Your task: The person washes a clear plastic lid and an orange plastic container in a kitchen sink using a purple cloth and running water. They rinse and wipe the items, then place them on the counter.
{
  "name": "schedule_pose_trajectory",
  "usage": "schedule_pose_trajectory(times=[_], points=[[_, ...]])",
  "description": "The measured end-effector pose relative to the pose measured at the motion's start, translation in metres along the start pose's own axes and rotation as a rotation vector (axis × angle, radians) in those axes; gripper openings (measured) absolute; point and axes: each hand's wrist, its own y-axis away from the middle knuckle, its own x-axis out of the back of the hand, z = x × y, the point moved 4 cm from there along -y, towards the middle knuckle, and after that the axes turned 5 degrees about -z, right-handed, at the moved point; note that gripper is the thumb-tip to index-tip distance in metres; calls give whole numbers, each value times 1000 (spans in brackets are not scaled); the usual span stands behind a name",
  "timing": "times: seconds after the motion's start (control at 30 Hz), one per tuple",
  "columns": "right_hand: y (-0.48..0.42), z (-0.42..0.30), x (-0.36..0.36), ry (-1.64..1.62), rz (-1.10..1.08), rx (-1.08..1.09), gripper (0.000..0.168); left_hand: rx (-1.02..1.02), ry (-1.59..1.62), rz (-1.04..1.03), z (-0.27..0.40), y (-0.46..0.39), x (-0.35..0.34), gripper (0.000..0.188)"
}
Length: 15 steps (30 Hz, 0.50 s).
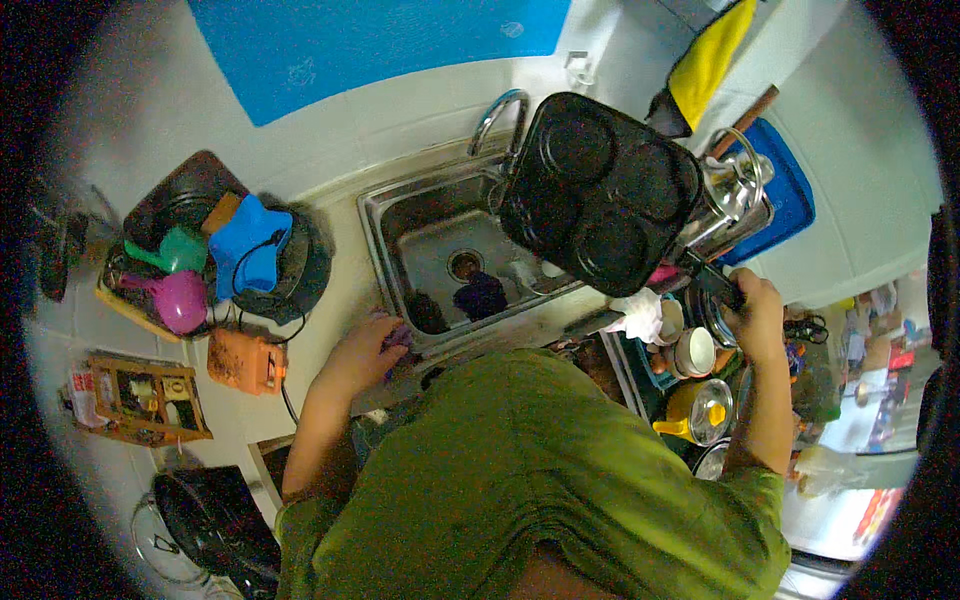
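My right hand (756, 311) grips the handle of a black pan (600, 191) with several round wells. The pan is raised over the right part of the sink and hides some of its rim. My left hand (367, 349) is at the counter's front left of the sink, its fingers curled on a crumpled purple cloth or scrubber (397, 337). Below the pan lies the stainless steel sink (427, 232), with a dark soft-looking item (481, 296) beside its drain. A curved chrome faucet (499, 112) rises behind the basin.
On the left, a blue star-shaped container (251, 247), a purple ladle-like scoop (180, 300) and dark pans crowd the counter near an orange box (244, 361). To the right stand a metal kettle (731, 184), a blue tray (795, 187), white cups (696, 352) and a lidded yellow pot (694, 412).
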Motion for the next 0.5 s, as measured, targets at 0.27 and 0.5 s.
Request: schedule_pose_trajectory(times=[0.27,0.5], points=[[-37,-49,-9,222,161,140,38,103,94,-1,-60,21,-19,48],[-48,-81,-2,332,229,241,26,103,116,13,-88,15,-17,46]])
